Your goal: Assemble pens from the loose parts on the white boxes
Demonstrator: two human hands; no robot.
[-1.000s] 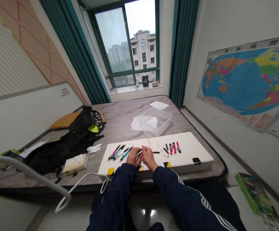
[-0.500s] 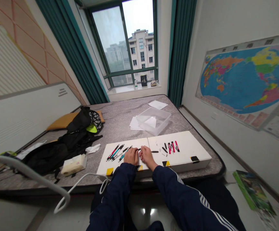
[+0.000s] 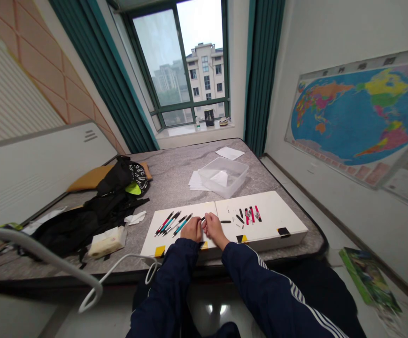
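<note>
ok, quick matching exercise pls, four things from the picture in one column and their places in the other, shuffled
Things
1. pens
2. clear plastic bin
3. world map
4. tissue pack

Places
a. on the wall at the right
b. beside the black bag
c. just left of the left hand
d. beyond the white surface, toward the window

Right pairs: 1-c, 2-d, 3-a, 4-b

Multicoloured map (image 3: 355, 117), teal curtains (image 3: 265, 70)
</note>
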